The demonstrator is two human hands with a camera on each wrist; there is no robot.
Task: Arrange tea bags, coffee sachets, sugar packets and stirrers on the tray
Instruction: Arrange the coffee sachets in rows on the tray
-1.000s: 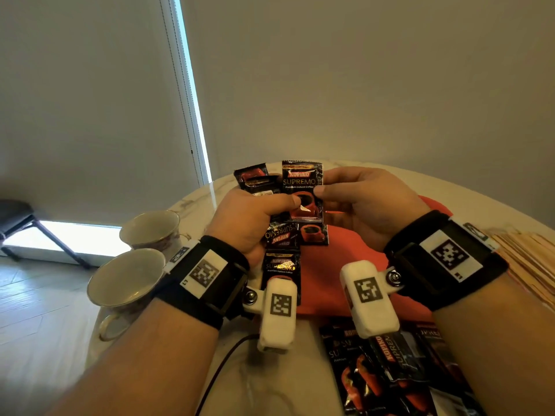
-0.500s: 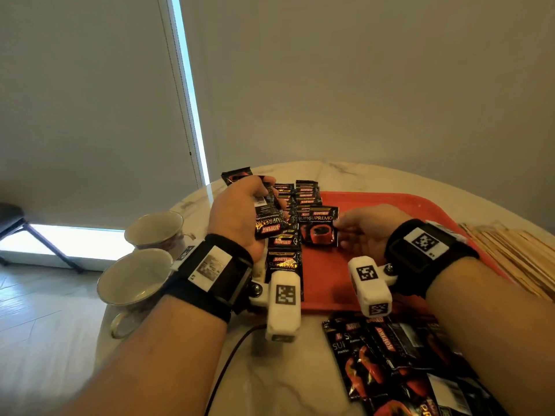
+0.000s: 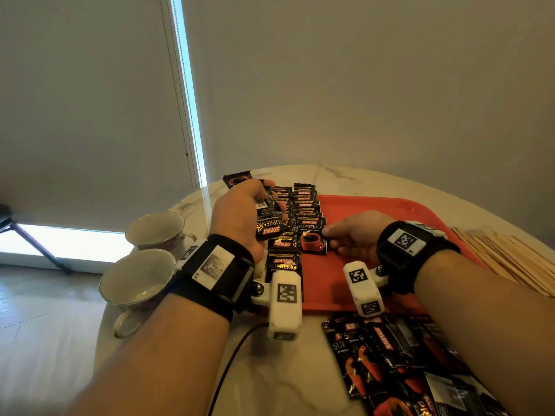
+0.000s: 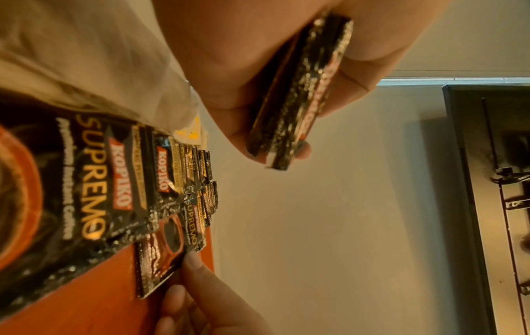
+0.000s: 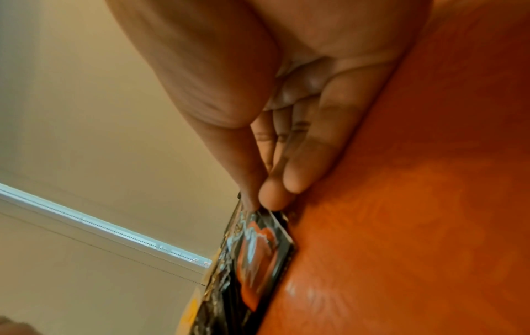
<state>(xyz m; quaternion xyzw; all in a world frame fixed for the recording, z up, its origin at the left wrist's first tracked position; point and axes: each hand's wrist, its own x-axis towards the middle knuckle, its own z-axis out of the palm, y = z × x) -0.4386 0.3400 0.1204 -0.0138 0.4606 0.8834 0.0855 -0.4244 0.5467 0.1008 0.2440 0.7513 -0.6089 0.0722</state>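
A red tray (image 3: 375, 211) lies on the marble table, with two overlapping rows of black coffee sachets (image 3: 303, 202) along its left side. My left hand (image 3: 252, 199) hovers over the left row and grips a stack of sachets (image 3: 267, 217), seen edge-on between thumb and fingers in the left wrist view (image 4: 301, 95). My right hand (image 3: 333, 235) is low on the tray. Its thumb and fingertips (image 5: 272, 199) pinch the right edge of one coffee sachet (image 3: 312, 241) lying flat at the near end of the right row.
A loose pile of sachets (image 3: 390, 355) lies on the table in front of the tray. Wooden stirrers (image 3: 495, 259) are heaped at the right. Two teacups (image 3: 136, 277) stand at the left table edge. A dark cable (image 3: 228, 364) runs under my left wrist.
Both hands came down from in front of me. My right hand carried one sachet onto the tray at the near end of the right row. My left hand kept its stack.
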